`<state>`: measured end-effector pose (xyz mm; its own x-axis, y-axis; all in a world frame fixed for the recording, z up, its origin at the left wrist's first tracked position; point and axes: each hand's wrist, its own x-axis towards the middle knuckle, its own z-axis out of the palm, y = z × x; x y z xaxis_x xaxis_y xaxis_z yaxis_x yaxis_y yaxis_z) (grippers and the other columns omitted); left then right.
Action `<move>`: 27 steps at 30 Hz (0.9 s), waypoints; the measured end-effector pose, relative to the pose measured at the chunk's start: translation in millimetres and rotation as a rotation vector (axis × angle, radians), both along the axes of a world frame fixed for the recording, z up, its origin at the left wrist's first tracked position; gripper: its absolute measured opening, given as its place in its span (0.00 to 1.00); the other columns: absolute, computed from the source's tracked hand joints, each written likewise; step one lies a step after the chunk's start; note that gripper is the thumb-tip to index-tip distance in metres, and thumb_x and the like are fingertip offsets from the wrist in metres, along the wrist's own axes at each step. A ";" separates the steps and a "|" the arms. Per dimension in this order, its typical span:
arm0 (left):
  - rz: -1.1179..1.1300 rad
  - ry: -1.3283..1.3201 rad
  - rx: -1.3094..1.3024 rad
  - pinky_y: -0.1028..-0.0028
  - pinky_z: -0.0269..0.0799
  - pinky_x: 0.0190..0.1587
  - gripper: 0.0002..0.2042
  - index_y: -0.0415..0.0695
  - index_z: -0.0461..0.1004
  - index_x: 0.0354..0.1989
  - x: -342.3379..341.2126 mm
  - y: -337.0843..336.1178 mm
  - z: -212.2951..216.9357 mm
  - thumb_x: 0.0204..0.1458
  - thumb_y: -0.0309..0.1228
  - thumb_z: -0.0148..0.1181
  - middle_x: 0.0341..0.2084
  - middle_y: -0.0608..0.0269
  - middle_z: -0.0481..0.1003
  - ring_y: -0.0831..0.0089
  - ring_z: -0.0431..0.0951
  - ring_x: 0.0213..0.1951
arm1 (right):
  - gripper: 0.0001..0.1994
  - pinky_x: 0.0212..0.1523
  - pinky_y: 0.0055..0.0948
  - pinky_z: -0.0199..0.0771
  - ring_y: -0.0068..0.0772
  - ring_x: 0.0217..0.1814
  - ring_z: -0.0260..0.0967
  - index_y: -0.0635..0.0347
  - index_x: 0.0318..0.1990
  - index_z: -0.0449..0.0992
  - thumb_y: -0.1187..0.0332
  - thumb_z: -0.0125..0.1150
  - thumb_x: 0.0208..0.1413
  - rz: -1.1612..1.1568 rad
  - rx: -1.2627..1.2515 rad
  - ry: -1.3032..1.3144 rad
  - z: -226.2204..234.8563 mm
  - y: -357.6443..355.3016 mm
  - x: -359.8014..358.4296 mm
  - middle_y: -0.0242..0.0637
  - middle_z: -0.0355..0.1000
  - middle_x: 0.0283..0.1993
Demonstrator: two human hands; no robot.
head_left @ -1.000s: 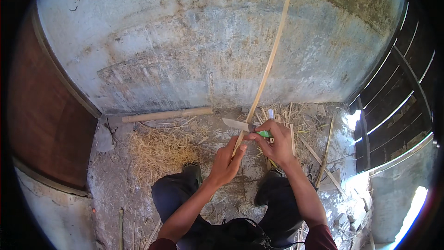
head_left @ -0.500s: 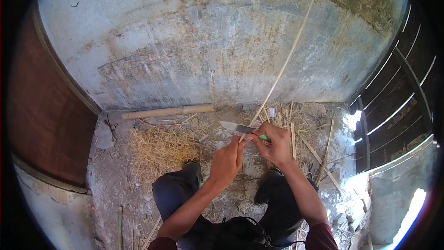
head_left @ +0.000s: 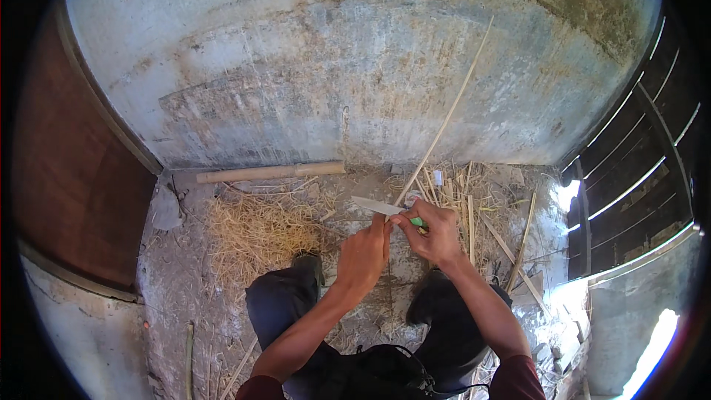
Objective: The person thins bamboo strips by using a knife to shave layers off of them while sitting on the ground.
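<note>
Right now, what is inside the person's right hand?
The right hand holds a knife: its blade points toward the left, and part of the green handle shows. The fingers cover the rest of the handle, so its full shape is hidden.

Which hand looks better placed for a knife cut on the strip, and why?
Probably the right hand: it holds the green-handled knife, whose blade crosses the pale strip; the left hand grips that strip.
</note>
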<state>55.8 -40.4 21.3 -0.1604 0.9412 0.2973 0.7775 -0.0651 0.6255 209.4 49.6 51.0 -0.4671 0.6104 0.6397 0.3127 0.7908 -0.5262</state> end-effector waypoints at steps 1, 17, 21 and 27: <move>0.000 0.004 -0.002 0.44 0.75 0.27 0.11 0.39 0.68 0.51 -0.2 -0.5 1.4 0.74 0.36 0.50 0.21 0.41 0.79 0.39 0.82 0.26 | 0.13 0.23 0.36 0.69 0.40 0.21 0.73 0.59 0.29 0.77 0.68 0.78 0.58 -0.008 0.001 0.003 -0.1 -0.5 -0.7 0.38 0.77 0.24; 0.063 0.075 -0.005 0.45 0.73 0.25 0.12 0.38 0.70 0.50 -0.8 -3.9 11.5 0.73 0.36 0.53 0.17 0.42 0.77 0.40 0.81 0.23 | 0.13 0.22 0.37 0.71 0.42 0.23 0.76 0.57 0.28 0.77 0.66 0.77 0.58 -0.042 0.104 0.031 -4.3 9.9 -10.5 0.35 0.78 0.26; 0.042 0.055 -0.037 0.44 0.74 0.26 0.12 0.39 0.68 0.48 -1.0 -2.9 11.7 0.75 0.38 0.49 0.19 0.41 0.79 0.40 0.82 0.25 | 0.13 0.21 0.36 0.72 0.41 0.22 0.76 0.57 0.28 0.77 0.66 0.77 0.59 -0.052 0.119 -0.014 -4.8 13.4 -7.1 0.34 0.78 0.26; 0.049 0.066 -0.011 0.46 0.72 0.25 0.12 0.38 0.71 0.50 -0.2 -3.3 12.7 0.74 0.37 0.52 0.18 0.43 0.77 0.40 0.81 0.23 | 0.11 0.22 0.36 0.72 0.40 0.21 0.75 0.57 0.30 0.78 0.66 0.77 0.58 -0.080 0.105 0.003 -0.1 16.8 -3.3 0.34 0.79 0.27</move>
<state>55.6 -43.8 34.0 -0.1864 0.9360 0.2985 0.8191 -0.0197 0.5733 206.1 66.4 50.9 -0.4172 0.5756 0.7034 0.3756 0.8139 -0.4433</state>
